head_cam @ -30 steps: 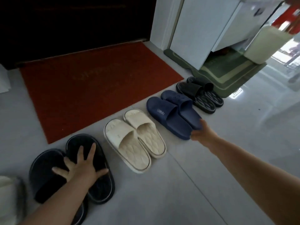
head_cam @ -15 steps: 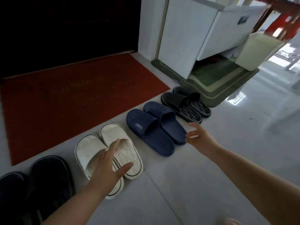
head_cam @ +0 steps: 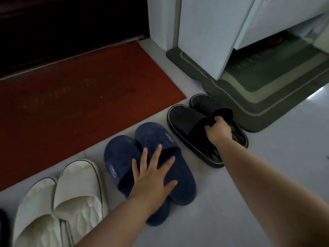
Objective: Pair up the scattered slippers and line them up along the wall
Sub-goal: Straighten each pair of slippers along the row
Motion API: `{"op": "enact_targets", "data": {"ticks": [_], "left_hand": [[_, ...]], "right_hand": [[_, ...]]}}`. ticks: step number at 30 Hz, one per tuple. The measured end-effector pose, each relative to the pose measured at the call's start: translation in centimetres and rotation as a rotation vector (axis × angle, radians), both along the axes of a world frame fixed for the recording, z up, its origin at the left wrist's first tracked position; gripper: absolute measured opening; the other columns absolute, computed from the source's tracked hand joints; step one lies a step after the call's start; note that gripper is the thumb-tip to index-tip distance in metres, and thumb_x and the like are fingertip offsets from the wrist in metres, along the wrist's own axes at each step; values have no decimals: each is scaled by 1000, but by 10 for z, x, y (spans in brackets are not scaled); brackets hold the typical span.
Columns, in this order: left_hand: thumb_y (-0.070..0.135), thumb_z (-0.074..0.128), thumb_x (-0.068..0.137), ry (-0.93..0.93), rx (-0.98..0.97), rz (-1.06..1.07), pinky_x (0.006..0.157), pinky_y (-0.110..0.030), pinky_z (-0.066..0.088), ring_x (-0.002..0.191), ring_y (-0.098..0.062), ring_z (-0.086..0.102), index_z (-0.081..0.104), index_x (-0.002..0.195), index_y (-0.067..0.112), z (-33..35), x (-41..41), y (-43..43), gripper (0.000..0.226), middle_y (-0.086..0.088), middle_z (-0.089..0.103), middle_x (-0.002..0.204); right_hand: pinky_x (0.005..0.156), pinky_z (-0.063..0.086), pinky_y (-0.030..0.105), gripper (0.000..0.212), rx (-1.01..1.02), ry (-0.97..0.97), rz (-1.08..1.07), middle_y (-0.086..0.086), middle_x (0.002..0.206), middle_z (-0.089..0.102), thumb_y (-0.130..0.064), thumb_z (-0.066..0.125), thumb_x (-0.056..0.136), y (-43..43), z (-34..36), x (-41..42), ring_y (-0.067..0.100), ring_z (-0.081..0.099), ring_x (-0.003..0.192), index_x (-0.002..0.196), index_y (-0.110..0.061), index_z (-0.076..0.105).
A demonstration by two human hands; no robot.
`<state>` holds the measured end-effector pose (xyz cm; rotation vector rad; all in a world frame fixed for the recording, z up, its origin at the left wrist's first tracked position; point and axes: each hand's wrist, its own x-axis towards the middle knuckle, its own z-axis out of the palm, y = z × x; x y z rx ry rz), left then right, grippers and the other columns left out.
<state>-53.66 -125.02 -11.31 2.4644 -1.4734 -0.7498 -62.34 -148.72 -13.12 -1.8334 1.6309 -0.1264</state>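
On the grey floor [head_cam: 231, 202], along the edge of the red mat [head_cam: 71, 97], you have three pairs lined up side by side. Your left hand [head_cam: 153, 179] lies flat with its fingers spread wide across the straps of the navy slippers [head_cam: 128, 157], pressing on both and closed around neither. Your right hand [head_cam: 218, 129] is curled tight, its grip clamped on the bunched inner edges of the straps of the black slippers [head_cam: 185, 118], which sit just beside the green mat [head_cam: 267, 97] under the white cabinet [head_cam: 204, 32]. To the left of the navy pair, the cream slippers [head_cam: 58, 198] rest together, touching each other, toes toward the red mat.
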Motion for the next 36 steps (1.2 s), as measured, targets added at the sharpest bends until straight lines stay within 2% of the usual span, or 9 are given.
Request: {"op": "enact_targets", "data": {"ticks": [5,15,18,22,25,28,30,33,36], "left_hand": [[60,36,86,-36,212,136,108,-58,-17,138,-30,-29,5,141,45,-10,0,-37,65,16,-33,149],[61,37,85,85,102,135,110,-51,-19,142,-26,-21,16,137,53,1,7,-28,56,19,-21,153],[57,40,87,176,9,151,112,-44,-18,144,-20,-11,16,138,51,10,10,-14,57,18,-8,155],[53,44,87,258,-138,182,116,-44,-8,144,-14,7,6,139,51,29,12,17,64,14,19,153],[50,48,86,299,-253,184,117,-45,11,137,-11,28,6,134,55,47,30,51,64,14,39,143],[49,52,83,381,-351,250,111,-41,28,124,-3,42,9,123,63,62,55,99,60,23,44,130],[47,54,81,418,-368,330,100,-31,37,109,1,53,14,123,61,65,66,137,60,25,45,126],[36,60,81,368,-372,394,89,-24,40,101,5,53,20,124,56,70,72,185,62,15,54,126],[43,59,73,378,-421,385,86,-19,37,107,2,51,19,120,57,74,73,216,64,18,57,117]], "right_hand": [[96,41,44,39,-168,-79,-29,16,126,58,-28,47,93,1,-10,3,37,46,122,128,-11,51],[100,40,42,36,-239,-185,-38,19,123,61,-23,49,93,0,-23,-3,37,50,119,125,-8,56],[103,36,39,45,-160,-108,109,21,132,54,-17,53,90,-1,-17,-9,37,47,124,134,-9,45],[108,29,41,77,-95,84,223,17,150,29,-19,58,86,21,2,-19,37,32,134,147,-12,12],[110,26,42,75,-278,31,349,16,150,26,-25,57,85,76,14,-14,36,30,134,147,-13,15],[111,29,40,76,-159,21,702,6,156,13,-42,54,85,138,15,-5,33,29,137,147,-32,10],[113,27,40,81,-4,97,750,6,158,0,-45,53,86,161,16,1,33,21,141,147,-34,1],[114,22,42,84,18,173,801,6,159,1,-46,51,87,180,26,9,34,15,143,147,-33,-7],[111,28,43,85,22,153,822,3,158,6,-39,53,87,200,38,17,34,23,140,146,-37,-8]]}}
